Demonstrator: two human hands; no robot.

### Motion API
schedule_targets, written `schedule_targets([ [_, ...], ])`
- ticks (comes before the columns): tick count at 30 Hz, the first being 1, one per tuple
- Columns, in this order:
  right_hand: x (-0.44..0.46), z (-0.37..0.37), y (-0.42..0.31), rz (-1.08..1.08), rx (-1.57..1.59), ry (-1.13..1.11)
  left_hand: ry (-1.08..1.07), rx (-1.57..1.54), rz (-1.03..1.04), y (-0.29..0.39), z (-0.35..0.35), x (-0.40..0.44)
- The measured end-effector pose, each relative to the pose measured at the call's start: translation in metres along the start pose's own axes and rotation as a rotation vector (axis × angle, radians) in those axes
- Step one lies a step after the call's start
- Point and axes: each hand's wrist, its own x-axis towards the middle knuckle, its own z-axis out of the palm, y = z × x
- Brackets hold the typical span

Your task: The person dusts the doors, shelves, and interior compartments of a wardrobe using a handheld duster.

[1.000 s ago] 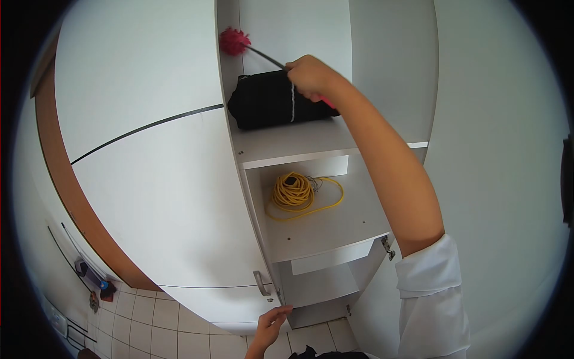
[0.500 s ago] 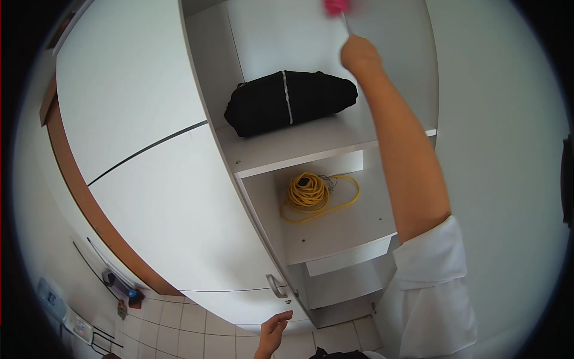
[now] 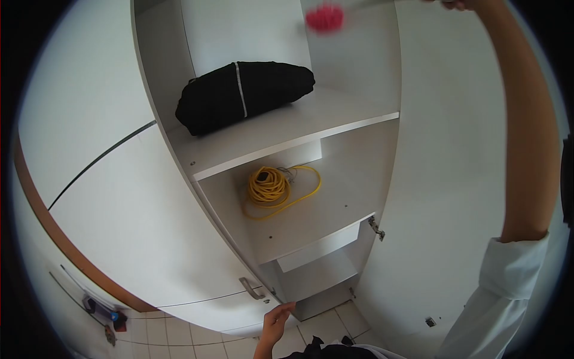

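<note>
My right hand [image 3: 459,5], at the top edge and partly cut off, is closed on the thin handle of a pink duster [image 3: 324,19]. The blurred duster head is up inside the cabinet's upper compartment, by its right side wall. Low in the view, my left hand [image 3: 276,322] holds nothing, its fingers loosely stretched out near the cabinet's lower front edge. A black zipped bag [image 3: 245,94] lies on the upper shelf [image 3: 299,136], below and left of the duster. On the shelf under it sits a coiled yellow cable [image 3: 268,188].
A closed white door [image 3: 179,227] with a metal handle [image 3: 250,289] stands at left. On the right is an open door panel [image 3: 442,179] with a hinge [image 3: 376,227]. Lower shelves sit below the cable. Dark items [image 3: 101,311] rest on the tiled floor at far left.
My right arm has swung to the right and up, and the duster now points left instead of upward. The view has shifted right. My left hand stays low.
</note>
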Motion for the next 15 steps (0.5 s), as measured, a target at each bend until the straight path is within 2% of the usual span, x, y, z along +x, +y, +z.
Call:
schedule_targets([
  [2,-0.029,0.009,0.012,-0.051,-0.138,0.544,-0.036,-0.012,0.023,-0.005,-0.001,0.007],
  [3,-0.035,0.021,0.023,-0.052,-0.159,0.546,-0.059,-0.019,0.038,-0.01,-0.001,0.009],
  [5,-0.044,0.058,0.053,-0.159,-0.333,0.769,-0.093,-0.052,0.049,-0.017,-0.002,0.009],
  [6,-0.063,0.075,0.068,-0.238,-0.323,0.696,-0.107,-0.059,0.047,-0.02,-0.004,0.01],
  [7,-0.099,0.088,0.054,-0.155,-0.306,0.532,-0.121,-0.066,0.04,-0.024,-0.006,0.008],
  [9,-0.151,0.11,0.05,-0.172,-0.411,0.312,-0.143,-0.048,0.047,-0.028,-0.013,0.008],
  [11,-0.186,0.099,0.047,-0.152,-0.326,0.247,-0.152,-0.025,0.052,-0.031,-0.017,0.006],
  [14,-0.21,0.089,0.056,0.224,-0.277,0.378,-0.18,-0.032,0.082,-0.031,-0.025,0.005],
  [15,-0.217,0.103,0.071,0.232,-0.286,0.372,-0.194,-0.057,0.071,-0.032,-0.026,0.005],
])
